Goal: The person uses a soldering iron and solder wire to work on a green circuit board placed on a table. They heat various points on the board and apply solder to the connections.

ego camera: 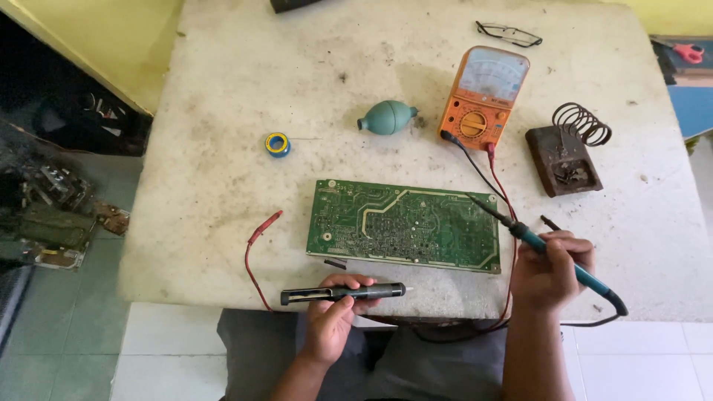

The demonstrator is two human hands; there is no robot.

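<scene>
Left hand holds desoldering pump, right hand holds soldering iron over green circuit board.

Left hand (332, 312) sits at the near table edge, fingers curled shut around a black desoldering pump (343, 293); the pump's long axis runs left-right, tip pointing right, parallel to the board's near edge and just in front of it. Circuit board (403, 225) lies flat mid-table, solder side up, long axis also left-right, just beyond both hands. Right hand (551, 269) pinches the teal-handled soldering iron (546, 247) pen-style, fingers pressed together on the grip; the iron slants up-left, tip at the board's far right corner. Right hand is nearer that corner; left is nearer the board's near edge. Orange multimeter (484, 96) with its leads sits behind on the table (223, 89).
</scene>
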